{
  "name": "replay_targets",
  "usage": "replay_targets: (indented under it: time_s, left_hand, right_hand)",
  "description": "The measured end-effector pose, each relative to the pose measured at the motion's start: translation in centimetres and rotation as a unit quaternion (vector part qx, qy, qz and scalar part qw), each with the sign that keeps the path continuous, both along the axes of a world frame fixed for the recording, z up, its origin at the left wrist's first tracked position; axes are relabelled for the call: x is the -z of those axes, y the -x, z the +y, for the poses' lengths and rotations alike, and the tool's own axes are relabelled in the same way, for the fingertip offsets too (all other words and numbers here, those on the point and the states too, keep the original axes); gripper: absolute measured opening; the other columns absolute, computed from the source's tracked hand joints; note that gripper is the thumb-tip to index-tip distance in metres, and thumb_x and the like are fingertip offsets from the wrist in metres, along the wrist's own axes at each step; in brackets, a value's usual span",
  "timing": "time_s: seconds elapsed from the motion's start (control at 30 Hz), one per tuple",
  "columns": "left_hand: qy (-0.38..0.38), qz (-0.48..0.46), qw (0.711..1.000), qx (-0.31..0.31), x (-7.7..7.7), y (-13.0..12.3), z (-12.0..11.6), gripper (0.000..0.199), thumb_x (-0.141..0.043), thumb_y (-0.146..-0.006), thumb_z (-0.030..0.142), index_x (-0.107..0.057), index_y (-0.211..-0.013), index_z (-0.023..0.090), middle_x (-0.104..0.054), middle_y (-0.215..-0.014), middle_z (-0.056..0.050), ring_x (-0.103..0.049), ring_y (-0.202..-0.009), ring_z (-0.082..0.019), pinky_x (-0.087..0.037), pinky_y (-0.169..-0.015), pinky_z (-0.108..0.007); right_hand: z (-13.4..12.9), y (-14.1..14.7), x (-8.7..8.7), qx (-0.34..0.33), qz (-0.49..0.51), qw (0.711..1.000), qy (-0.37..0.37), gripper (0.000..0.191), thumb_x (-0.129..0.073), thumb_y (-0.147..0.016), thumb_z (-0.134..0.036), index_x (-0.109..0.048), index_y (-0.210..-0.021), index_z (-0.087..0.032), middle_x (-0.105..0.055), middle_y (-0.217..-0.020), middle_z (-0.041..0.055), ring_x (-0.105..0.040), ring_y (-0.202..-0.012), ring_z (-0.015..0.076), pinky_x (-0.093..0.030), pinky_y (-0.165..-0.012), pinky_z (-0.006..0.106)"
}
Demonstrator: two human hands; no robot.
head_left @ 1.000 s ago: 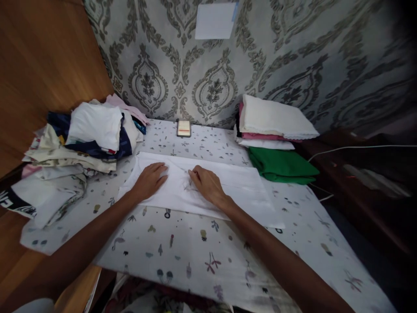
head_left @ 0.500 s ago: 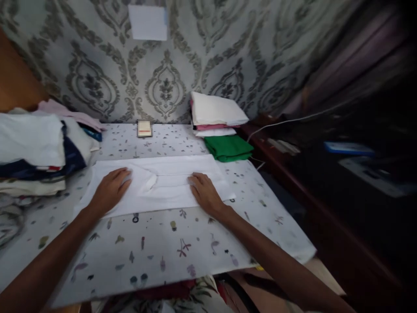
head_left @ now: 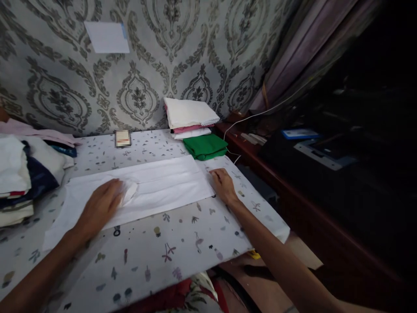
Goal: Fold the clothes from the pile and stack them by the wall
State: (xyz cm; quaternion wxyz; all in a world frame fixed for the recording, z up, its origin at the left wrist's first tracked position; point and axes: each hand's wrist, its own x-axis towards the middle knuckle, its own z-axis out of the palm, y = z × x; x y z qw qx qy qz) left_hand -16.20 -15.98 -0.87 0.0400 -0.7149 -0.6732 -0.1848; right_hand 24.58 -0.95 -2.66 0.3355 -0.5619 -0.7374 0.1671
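A white garment (head_left: 172, 178), folded into a long strip, lies flat across the table with a small raised fold near its middle. My left hand (head_left: 102, 202) rests palm down on its left part, fingers stretched out beside that raised fold. At the garment's right end is my right hand (head_left: 223, 184), its fingers curled together at the edge of the cloth; the fingertips' grip is partly hidden.
A folded green cloth (head_left: 205, 146) sits by a stack of folded white and pink cloths (head_left: 192, 113) at the back right. More clothes (head_left: 42, 161) are piled at left. A small box (head_left: 123, 138) stands near the wall. A white cable (head_left: 257, 115) runs along the dark furniture at right.
My right hand has slid right, from the garment's surface to its right end, and its fingers have curled. My left hand has moved to the raised fold. The view has turned right.
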Motion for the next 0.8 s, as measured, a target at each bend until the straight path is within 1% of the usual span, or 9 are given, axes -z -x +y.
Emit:
replay_targets:
  time_s: [0.17,0.27,0.33,0.4,0.47,0.57,0.63,0.67,0.8]
  left_hand:
    - [0.088,-0.006,0.976,0.198,0.3,-7.7,1.4,0.053,-0.031,-0.103,0.047,-0.039,-0.151,0.025,-0.039,-0.158,-0.006,-0.035,-0.146,-0.024,-0.028,-0.122,-0.045]
    - [0.136,-0.016,0.959,0.249,0.3,-10.7,2.4,0.056,-0.034,-0.103,0.05,-0.031,-0.155,0.028,-0.029,-0.163,-0.004,-0.026,-0.151,-0.022,-0.021,-0.125,-0.042]
    - [0.161,-0.029,0.951,0.262,-0.2,-11.3,2.8,0.059,-0.035,-0.101,0.053,-0.026,-0.156,0.032,-0.023,-0.165,-0.001,-0.02,-0.152,-0.021,-0.017,-0.126,-0.041]
    - [0.185,-0.046,0.943,0.271,-0.9,-10.8,2.9,0.063,-0.034,-0.101,0.056,-0.021,-0.158,0.034,-0.018,-0.166,0.001,-0.016,-0.153,-0.02,-0.016,-0.126,-0.04]
    - [0.185,-0.066,0.949,0.248,-1.5,-9.4,2.9,0.064,-0.031,-0.101,0.057,-0.019,-0.159,0.033,-0.015,-0.166,0.001,-0.015,-0.153,-0.02,-0.017,-0.126,-0.04]
    - [0.143,-0.072,0.98,0.119,-1.2,-6.1,3.1,0.062,-0.029,-0.102,0.056,-0.021,-0.158,0.031,-0.015,-0.166,-0.003,-0.014,-0.153,-0.02,-0.014,-0.126,-0.043]
    - [0.135,-0.058,0.989,0.034,-0.5,-3.8,3.2,0.063,-0.032,-0.101,0.056,-0.024,-0.157,0.028,-0.018,-0.166,-0.008,-0.015,-0.153,-0.023,-0.013,-0.125,-0.048]
    - [0.141,-0.052,0.989,0.013,-0.2,-2.9,3.3,0.064,-0.033,-0.101,0.057,-0.026,-0.156,0.025,-0.02,-0.165,-0.01,-0.015,-0.153,-0.024,-0.013,-0.124,-0.05]
    - [0.165,-0.042,0.985,0.023,0.2,-1.5,3.9,0.067,-0.034,-0.099,0.059,-0.03,-0.154,0.02,-0.025,-0.163,-0.015,-0.019,-0.152,-0.028,-0.015,-0.122,-0.055]
  right_hand:
    - [-0.9,1.1,-0.6,-0.015,-0.135,0.991,-0.002,0.048,-0.05,-0.091,-0.054,-0.065,-0.111,-0.014,-0.06,-0.111,0.0154,-0.052,-0.11,0.0315,-0.042,-0.097,0.047]
    - [-0.9,1.0,-0.4,-0.022,-0.19,0.981,-0.015,0.049,-0.053,-0.088,-0.053,-0.064,-0.114,-0.013,-0.06,-0.115,0.0173,-0.051,-0.111,0.0338,-0.041,-0.098,0.048]
    - [-0.6,0.8,0.0,-0.025,-0.201,0.979,-0.026,0.047,-0.051,-0.088,-0.052,-0.065,-0.113,-0.015,-0.061,-0.115,0.0172,-0.052,-0.109,0.034,-0.042,-0.097,0.048]
    - [-0.2,0.6,0.4,-0.028,-0.196,0.98,-0.037,0.045,-0.049,-0.088,-0.053,-0.065,-0.111,-0.018,-0.062,-0.112,0.0161,-0.053,-0.109,0.0342,-0.042,-0.098,0.049]
    - [0.1,0.4,0.8,-0.027,-0.184,0.981,-0.045,0.044,-0.046,-0.087,-0.055,-0.065,-0.108,-0.021,-0.063,-0.11,0.0157,-0.054,-0.108,0.0348,-0.042,-0.098,0.051]
    - [0.2,0.2,1.2,-0.032,-0.165,0.985,-0.046,0.047,-0.043,-0.087,-0.06,-0.064,-0.102,-0.021,-0.063,-0.109,0.0171,-0.056,-0.106,0.0354,-0.043,-0.098,0.052]
    - [0.2,0.3,1.1,-0.029,-0.154,0.987,-0.042,0.049,-0.042,-0.086,-0.064,-0.064,-0.098,-0.021,-0.064,-0.106,0.017,-0.058,-0.104,0.0359,-0.044,-0.096,0.053]
    - [0.0,0.5,1.0,-0.025,-0.151,0.987,-0.038,0.049,-0.043,-0.085,-0.066,-0.063,-0.095,-0.022,-0.065,-0.103,0.0166,-0.058,-0.102,0.0361,-0.045,-0.095,0.053]
    - [-1.2,1.2,-0.3,0.001,-0.173,0.985,0.007,0.044,-0.05,-0.08,-0.065,-0.061,-0.085,-0.023,-0.066,-0.095,0.0156,-0.06,-0.096,0.036,-0.046,-0.088,0.053]
